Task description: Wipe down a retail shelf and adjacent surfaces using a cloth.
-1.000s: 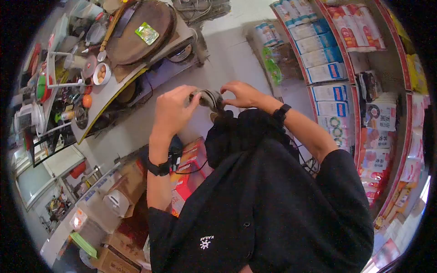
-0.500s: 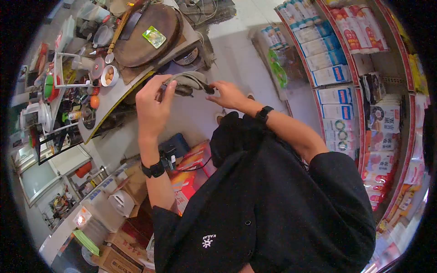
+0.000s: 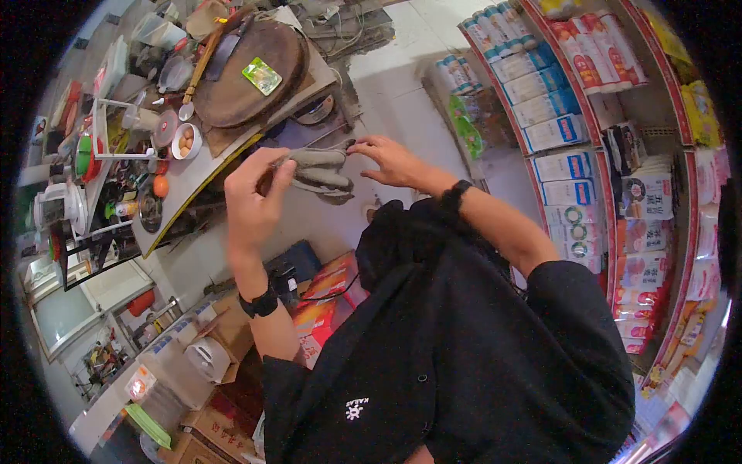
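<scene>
A grey-green cloth glove (image 3: 323,168) is stretched between my two hands, its finger-like parts spread out and hanging loosely. My left hand (image 3: 259,193) pinches one end of it between thumb and fingers. At the other end, the fingertips of my right hand (image 3: 393,162) hold a dark tip of the glove, with the thumb held lower and apart from it. Both hands are in front of my body, above the floor near the edge of the counter.
On the counter to the left lie a round chopping board (image 3: 247,85) with a green packet (image 3: 262,76), a cleaver (image 3: 224,52) and a bowl of eggs (image 3: 185,142). Shelves of packaged goods (image 3: 556,131) stand on the right. Cardboard boxes (image 3: 220,421) sit at lower left.
The glove, bunched in a curve before, is now drawn out with its finger parts fanned and hanging lower. My left hand has shifted slightly left and down.
</scene>
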Demonstrator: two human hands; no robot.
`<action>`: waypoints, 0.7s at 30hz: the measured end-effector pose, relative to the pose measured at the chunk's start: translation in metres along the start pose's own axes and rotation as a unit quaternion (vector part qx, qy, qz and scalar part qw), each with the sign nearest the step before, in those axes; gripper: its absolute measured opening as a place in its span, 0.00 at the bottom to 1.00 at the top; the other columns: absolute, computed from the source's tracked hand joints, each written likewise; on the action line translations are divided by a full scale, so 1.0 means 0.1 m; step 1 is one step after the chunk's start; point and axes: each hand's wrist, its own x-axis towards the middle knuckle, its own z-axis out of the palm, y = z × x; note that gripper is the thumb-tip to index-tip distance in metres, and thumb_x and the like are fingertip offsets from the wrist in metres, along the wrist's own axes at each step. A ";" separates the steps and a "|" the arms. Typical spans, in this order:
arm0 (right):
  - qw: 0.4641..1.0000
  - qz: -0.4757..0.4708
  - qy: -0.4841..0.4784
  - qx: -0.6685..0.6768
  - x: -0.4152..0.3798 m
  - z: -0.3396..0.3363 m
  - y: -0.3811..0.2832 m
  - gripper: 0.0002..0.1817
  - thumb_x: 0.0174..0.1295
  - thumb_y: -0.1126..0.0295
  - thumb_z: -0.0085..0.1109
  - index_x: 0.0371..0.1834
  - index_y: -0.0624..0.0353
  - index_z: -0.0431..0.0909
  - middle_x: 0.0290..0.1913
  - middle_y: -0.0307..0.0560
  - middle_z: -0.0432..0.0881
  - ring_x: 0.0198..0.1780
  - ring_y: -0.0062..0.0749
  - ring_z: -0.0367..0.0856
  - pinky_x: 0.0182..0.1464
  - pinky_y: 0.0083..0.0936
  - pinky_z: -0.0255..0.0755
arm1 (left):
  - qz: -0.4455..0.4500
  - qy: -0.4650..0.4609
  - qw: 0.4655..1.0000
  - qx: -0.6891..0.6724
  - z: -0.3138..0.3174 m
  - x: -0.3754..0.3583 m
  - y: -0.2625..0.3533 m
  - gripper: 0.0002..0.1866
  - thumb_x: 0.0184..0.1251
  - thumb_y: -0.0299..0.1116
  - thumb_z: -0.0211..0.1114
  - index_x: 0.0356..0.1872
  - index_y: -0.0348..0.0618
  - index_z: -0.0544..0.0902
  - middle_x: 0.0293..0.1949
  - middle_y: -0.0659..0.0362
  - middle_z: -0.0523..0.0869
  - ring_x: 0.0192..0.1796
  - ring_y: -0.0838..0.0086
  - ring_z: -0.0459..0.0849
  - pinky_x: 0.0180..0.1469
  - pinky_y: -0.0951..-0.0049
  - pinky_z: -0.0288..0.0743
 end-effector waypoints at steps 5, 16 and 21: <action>0.996 0.016 -0.026 -0.088 0.15 0.28 0.08 0.19 0.58 0.66 0.70 0.53 0.55 0.83 0.61 0.56 0.77 0.63 0.53 0.76 0.62 0.46 0.75 | 0.027 0.002 0.998 0.053 -0.12 -0.14 0.03 0.06 0.68 0.27 0.70 0.41 0.34 0.85 0.28 0.64 0.78 0.27 0.84 0.68 0.28 0.79 0.59; 0.969 0.220 0.063 0.092 -0.63 -1.57 0.48 0.12 0.64 0.65 0.71 0.46 0.60 0.87 0.36 0.40 0.88 0.40 0.26 0.85 0.49 0.24 0.78 | -0.119 -0.055 0.985 0.112 0.00 -0.12 -0.68 0.10 0.70 0.30 0.69 0.43 0.31 0.85 0.28 0.61 0.80 0.28 0.82 0.70 0.30 0.78 0.64; 0.916 0.319 0.163 0.179 -1.00 -2.23 0.32 0.12 0.64 0.63 0.71 0.40 0.61 0.85 0.33 0.37 0.86 0.40 0.19 0.83 0.46 0.22 0.78 | -0.142 -0.087 0.986 0.012 0.65 0.48 -0.77 0.11 0.72 0.30 0.68 0.45 0.29 0.85 0.30 0.62 0.83 0.35 0.86 0.76 0.36 0.79 0.71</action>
